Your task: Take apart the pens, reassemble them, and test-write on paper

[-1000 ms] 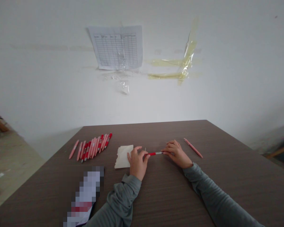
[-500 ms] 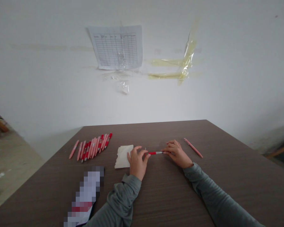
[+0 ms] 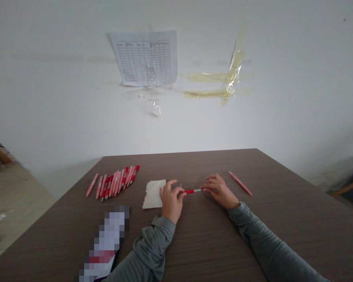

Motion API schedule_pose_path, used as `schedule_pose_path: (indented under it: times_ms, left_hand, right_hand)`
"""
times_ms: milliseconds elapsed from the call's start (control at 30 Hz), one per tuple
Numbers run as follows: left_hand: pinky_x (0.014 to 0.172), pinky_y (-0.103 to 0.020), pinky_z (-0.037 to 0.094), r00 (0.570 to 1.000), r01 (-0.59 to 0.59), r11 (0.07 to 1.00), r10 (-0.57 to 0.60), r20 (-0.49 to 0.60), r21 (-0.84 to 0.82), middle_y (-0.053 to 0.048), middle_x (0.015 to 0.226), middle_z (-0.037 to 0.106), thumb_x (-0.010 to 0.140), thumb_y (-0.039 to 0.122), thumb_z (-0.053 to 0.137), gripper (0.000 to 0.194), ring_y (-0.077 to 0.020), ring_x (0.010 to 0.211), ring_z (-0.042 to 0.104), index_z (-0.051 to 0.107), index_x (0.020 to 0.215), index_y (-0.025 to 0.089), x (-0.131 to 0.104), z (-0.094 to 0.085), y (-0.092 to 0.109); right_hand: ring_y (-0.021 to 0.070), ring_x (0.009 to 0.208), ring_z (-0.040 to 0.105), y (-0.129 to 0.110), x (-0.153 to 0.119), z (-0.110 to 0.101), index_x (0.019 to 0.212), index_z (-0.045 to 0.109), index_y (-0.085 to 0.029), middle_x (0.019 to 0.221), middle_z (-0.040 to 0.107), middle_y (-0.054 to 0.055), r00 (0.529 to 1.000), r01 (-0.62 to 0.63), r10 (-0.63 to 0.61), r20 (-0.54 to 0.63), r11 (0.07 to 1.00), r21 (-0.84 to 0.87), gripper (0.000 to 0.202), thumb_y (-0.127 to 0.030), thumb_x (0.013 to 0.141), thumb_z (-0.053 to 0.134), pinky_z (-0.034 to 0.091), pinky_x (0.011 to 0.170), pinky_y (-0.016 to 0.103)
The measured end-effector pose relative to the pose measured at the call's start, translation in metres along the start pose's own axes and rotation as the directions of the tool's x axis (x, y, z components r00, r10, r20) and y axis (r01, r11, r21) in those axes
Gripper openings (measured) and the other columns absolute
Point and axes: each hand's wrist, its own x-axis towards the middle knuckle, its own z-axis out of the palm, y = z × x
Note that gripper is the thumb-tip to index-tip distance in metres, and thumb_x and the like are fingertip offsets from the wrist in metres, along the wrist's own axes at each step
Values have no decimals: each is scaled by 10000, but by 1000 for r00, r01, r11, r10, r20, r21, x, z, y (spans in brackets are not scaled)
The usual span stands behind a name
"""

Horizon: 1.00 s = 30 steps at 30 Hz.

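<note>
- Red pen [image 3: 190, 191]: it lies crosswise in front of the person, at the centre of my clock, spanning the gap between two hands.
- Left hand [image 3: 172, 201], at 9 o'clock: thumb and fingertips pinched on the pen's red end.
- Right hand [image 3: 219, 192], at 3 o'clock: fingertips closed on its far end, past the silver part. From here I can't tell whether the pen is whole or in parts.
- Step in hand, as I judge it: a two-handed hold, one end each. The next move calls for firm pinches and both ends in line.
- Around it on the table [image 3: 211, 250]: torn paper [image 3: 153, 196] at 9 o'clock, just beside the left hand; a row of pens [image 3: 114, 184] farther out that way; a lone pink pen [image 3: 240, 183] beyond the right hand; a blurred item [image 3: 107, 237] at 8.
</note>
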Motion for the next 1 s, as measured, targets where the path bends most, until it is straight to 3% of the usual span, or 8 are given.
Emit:
schedule_pose_path:
  times_ms: [200,400,1000]
  left_hand:
    - [1030,-575,299,1000,-8,1000,8,-23,15,-68,1229,524,776,271,629,75,-263,1178,463,700,787,251,1,0,-3]
    - [1028,-618,276,1000,10,998,-11,20,61,-79,1249,517,800,303,596,126,-283,1197,460,711,841,272,-1,1,-2]
    - [1051,-630,246,999,-40,999,40,28,15,-77,1313,488,765,154,591,101,-272,1214,459,639,693,205,-1,1,-2]
  right_hand:
    - [231,1044,510,2,0,2,1026,691,-320,862,670,43,1000,3,-3,6,1000,-5,199,-296,876,563,350,989,488]
    - [233,1034,507,0,1,0,1023,688,-311,915,663,52,1000,-8,8,-4,1000,9,196,-320,880,554,343,994,508]
    - [213,986,519,1,0,1,967,700,-306,855,659,36,1000,4,-4,23,1000,8,178,-318,888,541,347,984,468]
